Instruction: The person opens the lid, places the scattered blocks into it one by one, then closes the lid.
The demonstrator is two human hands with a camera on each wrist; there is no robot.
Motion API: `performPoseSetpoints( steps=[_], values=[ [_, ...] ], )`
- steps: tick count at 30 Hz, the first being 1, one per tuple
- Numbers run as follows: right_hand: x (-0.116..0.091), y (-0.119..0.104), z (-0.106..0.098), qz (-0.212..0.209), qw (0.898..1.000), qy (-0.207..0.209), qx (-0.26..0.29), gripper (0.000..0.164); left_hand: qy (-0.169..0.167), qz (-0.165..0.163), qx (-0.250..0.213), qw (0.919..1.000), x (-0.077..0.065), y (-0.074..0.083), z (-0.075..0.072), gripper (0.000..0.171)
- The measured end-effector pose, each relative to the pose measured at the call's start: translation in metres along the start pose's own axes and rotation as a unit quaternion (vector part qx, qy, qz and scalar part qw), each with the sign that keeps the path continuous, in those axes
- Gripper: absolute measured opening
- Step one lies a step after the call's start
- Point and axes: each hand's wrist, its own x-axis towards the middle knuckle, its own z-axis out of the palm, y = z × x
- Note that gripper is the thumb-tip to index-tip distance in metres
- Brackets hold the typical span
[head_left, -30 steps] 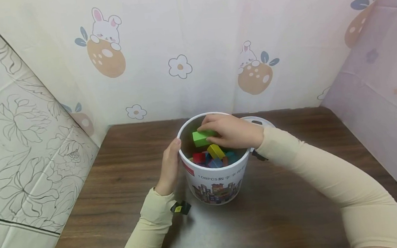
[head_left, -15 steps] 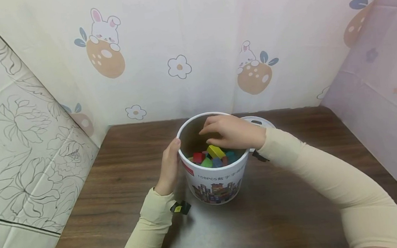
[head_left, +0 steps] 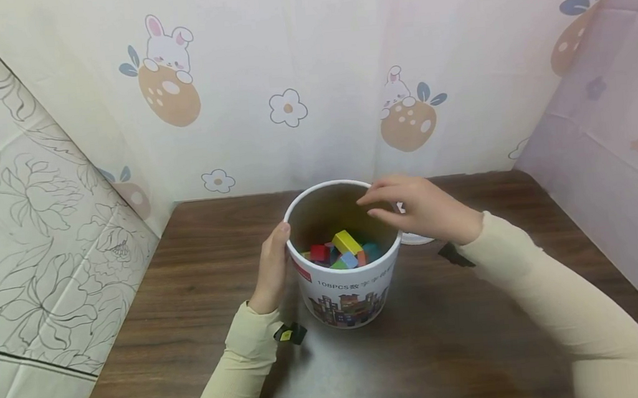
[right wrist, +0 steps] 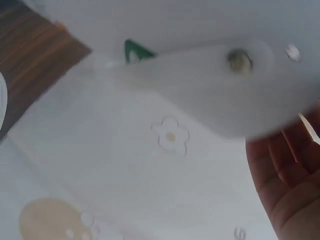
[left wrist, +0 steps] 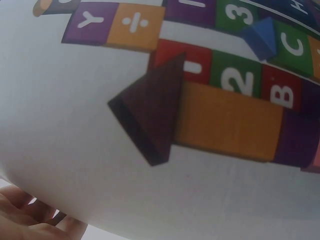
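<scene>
A white bucket (head_left: 345, 297) printed with toy buildings stands upright on the table. Inside it lie several wooden blocks, among them a yellow block (head_left: 347, 243), a red block (head_left: 319, 252) and a light blue block (head_left: 349, 260). My left hand (head_left: 271, 268) holds the bucket's left side, thumb at the rim; the left wrist view shows those fingers (left wrist: 37, 215) along the printed wall. My right hand (head_left: 418, 207) hovers over the right rim with nothing in it, fingers loosely bent and apart. In the right wrist view its fingers (right wrist: 287, 160) appear beside the blurred white bucket.
A white lid (head_left: 416, 239) lies on the brown wooden table (head_left: 216, 251) behind the bucket, mostly covered by my right hand. Patterned cloth (head_left: 336, 135) hangs at the table's back edge, with more cloth at both sides.
My right hand let go of a green block, which dropped among the other blocks. It then moved right, out of the bucket toward the rim. My left hand stayed in place.
</scene>
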Motion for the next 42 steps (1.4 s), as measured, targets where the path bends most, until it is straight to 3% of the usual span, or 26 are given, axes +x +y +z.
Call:
performPoseSetpoints(
  steps=[3, 10, 18, 21, 28, 34, 42],
  values=[
    [-0.018, 0.005, -0.007, 0.031, 0.999, 0.028, -0.008, 0.032, -0.002, -0.001, 0.001, 1.0000, 0.000, 0.000, 0.000, 0.052],
    [-0.064, 0.017, -0.018, 0.125, 0.990, 0.045, -0.048, 0.033, -0.003, 0.001, 0.009, 1.0000, 0.000, 0.001, 0.000, 0.051],
    [-0.117, 0.033, -0.021, 0.151, 0.982, 0.095, -0.063, 0.030, -0.003, -0.002, 0.009, 1.0000, 0.000, 0.001, 0.000, 0.051],
    [-0.137, 0.037, -0.019, 0.181, 0.976, 0.099, -0.074, 0.028, -0.002, -0.004, 0.009, 0.9999, 0.000, 0.001, 0.000, 0.051],
    [-0.180, 0.048, -0.012, 0.259, 0.958, 0.068, -0.100, 0.023, -0.001, -0.002, 0.005, 1.0000, 0.000, 0.001, -0.001, 0.051],
    [-0.207, 0.058, -0.006, 0.327, 0.941, 0.036, -0.084, 0.030, -0.005, 0.002, 0.007, 1.0000, 0.000, 0.001, 0.000, 0.051],
    [-0.229, 0.068, 0.006, 0.338, 0.936, -0.016, -0.098, 0.034, 0.002, -0.002, 0.006, 1.0000, 0.001, 0.000, 0.000, 0.052]
  ],
)
